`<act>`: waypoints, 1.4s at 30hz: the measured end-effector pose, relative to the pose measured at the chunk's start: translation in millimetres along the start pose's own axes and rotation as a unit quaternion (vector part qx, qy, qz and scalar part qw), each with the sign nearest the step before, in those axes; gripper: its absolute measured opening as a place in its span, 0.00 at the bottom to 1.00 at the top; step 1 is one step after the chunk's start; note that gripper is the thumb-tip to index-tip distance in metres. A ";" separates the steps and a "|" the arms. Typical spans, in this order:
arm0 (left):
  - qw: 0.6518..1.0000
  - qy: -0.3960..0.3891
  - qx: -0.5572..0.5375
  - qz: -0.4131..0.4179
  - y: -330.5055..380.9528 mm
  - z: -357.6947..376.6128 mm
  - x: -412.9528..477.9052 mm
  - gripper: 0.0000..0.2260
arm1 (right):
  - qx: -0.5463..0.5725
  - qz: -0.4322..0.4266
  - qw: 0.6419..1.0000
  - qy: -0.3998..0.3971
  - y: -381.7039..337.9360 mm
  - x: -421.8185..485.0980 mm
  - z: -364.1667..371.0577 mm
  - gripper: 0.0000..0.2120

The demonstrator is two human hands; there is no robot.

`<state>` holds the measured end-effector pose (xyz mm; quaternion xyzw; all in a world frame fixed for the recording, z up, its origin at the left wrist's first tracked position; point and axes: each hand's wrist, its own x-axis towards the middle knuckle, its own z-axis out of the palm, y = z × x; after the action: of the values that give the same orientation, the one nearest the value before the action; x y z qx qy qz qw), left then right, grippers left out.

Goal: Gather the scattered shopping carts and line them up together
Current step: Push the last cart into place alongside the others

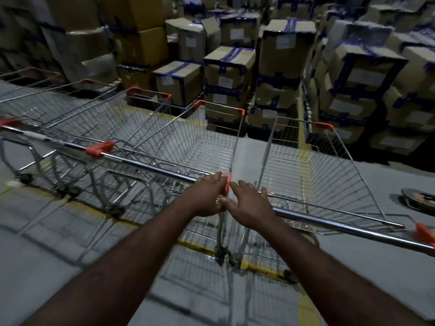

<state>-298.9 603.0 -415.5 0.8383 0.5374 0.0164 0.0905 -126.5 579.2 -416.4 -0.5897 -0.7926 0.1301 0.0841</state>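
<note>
Several wire shopping carts with chrome handle bars and orange end caps stand side by side. The middle cart (207, 142) is directly ahead, and the rightmost cart (313, 175) sits just right of it with a narrow gap between the baskets. My left hand (207, 196) grips the right end of the middle cart's handle bar (150, 168) at its orange cap. My right hand (251, 203) rests on the left end of the right cart's handle bar (341, 225), fingers spread over it. Further carts (77, 118) line up to the left.
Stacks of cardboard boxes (282, 57) taped in blue stand right behind the carts' fronts. A yellow floor line (259, 267) runs under the carts' wheels. A round flat object (419, 201) lies on the grey floor at the right.
</note>
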 end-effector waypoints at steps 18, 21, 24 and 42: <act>0.934 0.152 -0.003 -0.322 -203.3 -57.1 -57.5 0.37 | -0.062 -0.108 0.990 0.058 -141.1 124.4 11.4 0.26; 0.930 0.119 0.015 -0.346 -237.1 -62.1 -51.4 0.42 | -0.022 -0.149 0.988 0.037 -173.3 157.9 20.9 0.24; 0.930 0.052 0.054 -0.360 -268.5 -62.5 -45.0 0.46 | 0.004 -0.165 0.986 -0.014 -197.9 190.6 33.8 0.29; 0.952 -0.025 0.092 -0.292 -337.0 -47.8 -23.8 0.29 | -0.055 -0.041 0.974 -0.215 -233.9 248.3 79.5 0.41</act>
<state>-617.6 724.7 -424.0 0.6497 0.7554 -0.0809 0.0274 -434.9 744.8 -425.6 -0.5187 -0.8216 0.2063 -0.1154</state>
